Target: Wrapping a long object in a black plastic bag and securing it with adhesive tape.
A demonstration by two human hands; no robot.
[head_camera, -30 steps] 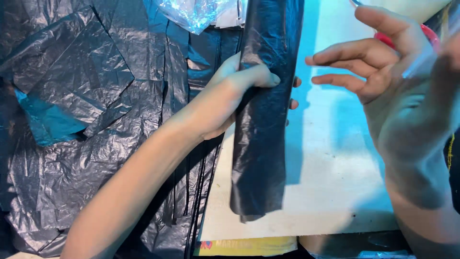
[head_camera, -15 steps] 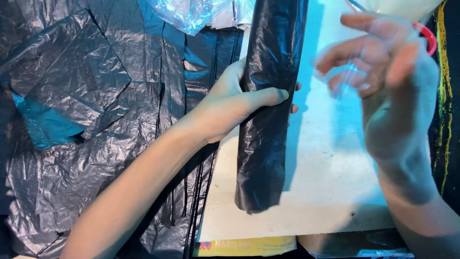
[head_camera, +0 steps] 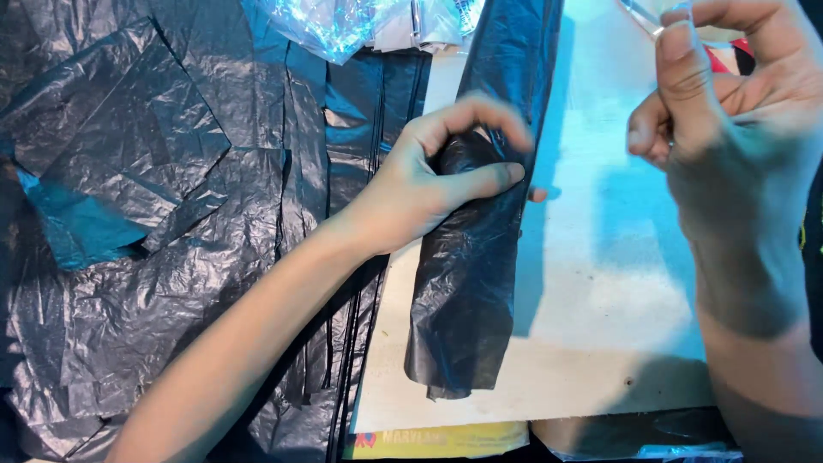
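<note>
My left hand [head_camera: 441, 176] grips a long roll of black plastic film [head_camera: 467, 283] around its middle, thumb across the front and index finger curled over the top. The roll stands tilted above a pale wooden board [head_camera: 600, 326]. My right hand [head_camera: 729, 111] hovers to the right of the roll, fingers pinched on a thin strip of clear tape [head_camera: 639, 15] near the top edge. A red object [head_camera: 720, 58] shows behind that hand, mostly hidden.
Crumpled black plastic sheets [head_camera: 154, 214] cover the whole left side. Narrow black strips [head_camera: 351, 343] hang along the board's left edge. A clear crinkled bag [head_camera: 330, 21] lies at the top. A yellow printed sheet [head_camera: 437, 440] peeks from under the board.
My left index finger has lifted and curled over the roll, which now tilts more. My right hand has risen and closed from spread fingers into a pinch on clear tape.
</note>
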